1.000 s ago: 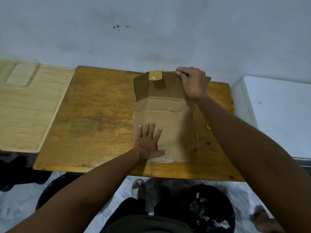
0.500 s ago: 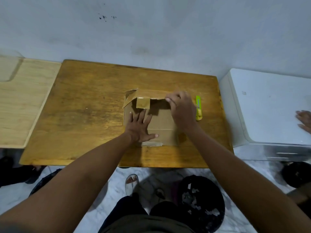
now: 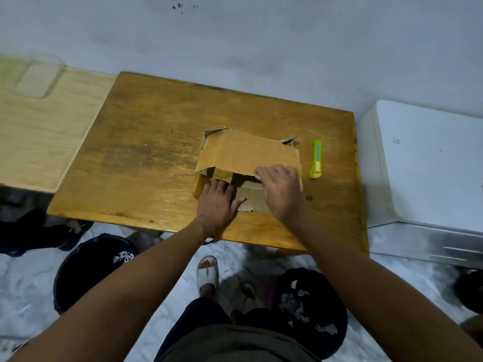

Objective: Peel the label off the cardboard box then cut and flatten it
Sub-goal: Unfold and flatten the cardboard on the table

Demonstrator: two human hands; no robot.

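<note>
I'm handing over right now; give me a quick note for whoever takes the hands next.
Left hand: flat, pressing the brown cardboard box's near panel onto the dark wooden table.
Right hand: grips the edge of the big folded-over flap.
Green and yellow utility knife: lies on the table, right of the box.
Done: box opened out, partly collapsed.
Left: press it fully flat; tape strip remains on the flap.

Your arms are bare from the near edge of the frame out to the wrists: no sleeves, no watch, no bands. Your left hand and right hand carry no gloves and no rings that can be made out. At the near edge your top reads as dark olive-grey cloth. Just beyond it, dark trousers. One foot shows on the floor in a white open-toed slide sandal, toes uncovered.
</note>
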